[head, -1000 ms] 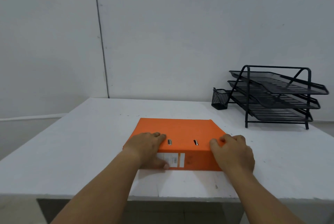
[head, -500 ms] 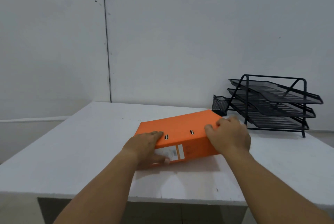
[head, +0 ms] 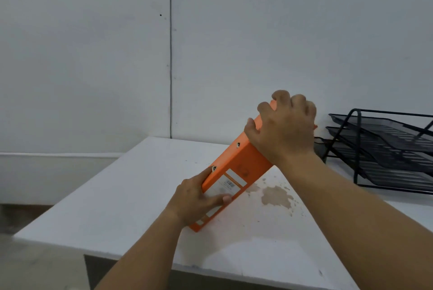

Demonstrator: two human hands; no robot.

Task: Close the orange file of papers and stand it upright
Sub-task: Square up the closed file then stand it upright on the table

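The orange file [head: 243,165] is closed and tilted steeply, its lower left end resting on the white table [head: 131,196] and its right end raised high. Its spine with a white label faces me. My left hand [head: 196,198] grips the lower end, thumb across the label. My right hand [head: 284,127] clasps the raised upper end, fingers curled over its top edge.
A black three-tier wire tray rack [head: 384,151] stands at the right, close behind the file's raised end. A brownish stain [head: 276,196] marks the table where the file lay. The table's front edge runs just below my forearms. A white wall is behind.
The file has swung from lying flat to steeply tilted: my right hand lifted its right end up, while my left hand held the left end down. The stain is now uncovered.
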